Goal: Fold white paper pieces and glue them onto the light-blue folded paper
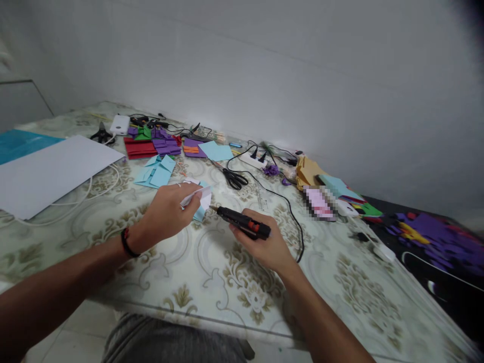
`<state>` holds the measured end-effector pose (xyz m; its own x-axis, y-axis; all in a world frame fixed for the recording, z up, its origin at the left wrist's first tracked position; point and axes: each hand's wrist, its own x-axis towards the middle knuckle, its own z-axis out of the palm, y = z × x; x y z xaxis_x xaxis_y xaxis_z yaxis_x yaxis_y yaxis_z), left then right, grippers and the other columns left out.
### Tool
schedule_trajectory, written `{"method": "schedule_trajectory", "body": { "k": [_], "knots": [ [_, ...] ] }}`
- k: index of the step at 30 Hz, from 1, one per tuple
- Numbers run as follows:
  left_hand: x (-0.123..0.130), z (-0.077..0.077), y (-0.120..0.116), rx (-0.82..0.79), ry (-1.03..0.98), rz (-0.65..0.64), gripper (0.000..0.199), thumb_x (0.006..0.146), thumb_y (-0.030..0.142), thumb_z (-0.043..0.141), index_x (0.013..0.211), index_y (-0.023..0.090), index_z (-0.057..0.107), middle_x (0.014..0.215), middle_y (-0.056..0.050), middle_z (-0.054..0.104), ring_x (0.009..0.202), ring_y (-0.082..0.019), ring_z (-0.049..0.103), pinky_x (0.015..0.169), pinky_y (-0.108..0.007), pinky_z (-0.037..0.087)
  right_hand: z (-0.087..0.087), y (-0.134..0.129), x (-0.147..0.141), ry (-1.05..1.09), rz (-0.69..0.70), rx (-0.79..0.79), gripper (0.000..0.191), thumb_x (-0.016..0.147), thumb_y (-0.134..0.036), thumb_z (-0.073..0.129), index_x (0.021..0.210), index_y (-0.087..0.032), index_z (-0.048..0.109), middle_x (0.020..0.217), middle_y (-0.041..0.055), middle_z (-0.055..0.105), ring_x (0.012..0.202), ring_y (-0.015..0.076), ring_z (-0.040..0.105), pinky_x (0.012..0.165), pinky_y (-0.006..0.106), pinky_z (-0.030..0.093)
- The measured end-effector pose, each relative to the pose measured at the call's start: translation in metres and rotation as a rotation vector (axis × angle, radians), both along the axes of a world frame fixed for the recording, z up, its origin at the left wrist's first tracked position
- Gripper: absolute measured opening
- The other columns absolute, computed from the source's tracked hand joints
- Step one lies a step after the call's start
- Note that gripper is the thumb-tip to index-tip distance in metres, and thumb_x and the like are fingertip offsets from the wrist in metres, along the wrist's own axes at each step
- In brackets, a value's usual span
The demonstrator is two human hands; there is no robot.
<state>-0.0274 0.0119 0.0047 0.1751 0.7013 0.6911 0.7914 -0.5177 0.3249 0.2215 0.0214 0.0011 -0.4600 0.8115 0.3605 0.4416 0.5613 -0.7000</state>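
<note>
Right now, the left hand (170,212) is narrow, fingers and thumb pinching a thin, pale paper piece (204,193) over the worktop (196,282). The right hand (266,242) is closed around a black tool with orange parts, apparently a glue gun (242,222). Its nozzle points toward the left hand's fingertips, near the paper; whether they touch, I cannot tell.

The paper looks light, soft along its faces and easy to crease, so a gentle grip by the edge, well away from the nozzle, would suit it best. The gun seems rigid and heavier, though manageable in one hand; its body is the place to hold, since the tip may be hot. Whether it is heated does not show.

Just below the left hand's fingertips, a light-blue paper (199,216) sticks out, partly hidden. Beyond that hand sit folded light-blue pieces (161,171), with red folded paper (139,148) farther off. Beyond the right hand, black-handled scissors (235,179) lie near a black cable (291,209), and a white power strip (251,160) is farther back. Well to the left of the left hand lies a large white sheet (64,166).
</note>
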Motion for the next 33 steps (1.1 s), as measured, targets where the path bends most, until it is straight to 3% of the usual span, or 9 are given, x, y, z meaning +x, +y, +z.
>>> {"method": "schedule_trajectory", "body": {
  "k": [19, 33],
  "knots": [
    [0.0004, -0.0031, 0.0009, -0.077, 0.0, -0.036, 0.026, 0.099, 0.021, 0.052, 0.1, 0.015, 0.077, 0.096, -0.009, 0.083, 0.081, -0.023, 0.078, 0.074, -0.031, 0.055, 0.0011, -0.0005, -0.0018, 0.027, 0.004, 0.032, 0.03, 0.087, -0.025, 0.066, 0.065, -0.021, 0.047, 0.064, -0.0041, 0.044, 0.058, 0.012, 0.043, 0.057, 0.026, 0.032],
    [0.0011, -0.0038, 0.001, -0.154, 0.064, -0.119, 0.025, 0.1, 0.023, 0.048, 0.092, 0.02, 0.072, 0.079, -0.004, 0.076, 0.074, -0.019, 0.071, 0.071, -0.028, 0.05, 0.0015, -0.0009, -0.0043, 0.027, 0.039, 0.026, 0.029, 0.092, -0.028, 0.067, 0.07, -0.021, 0.049, 0.07, -0.0024, 0.047, 0.063, 0.0137, 0.046, 0.06, 0.027, 0.034]
  ]
}}
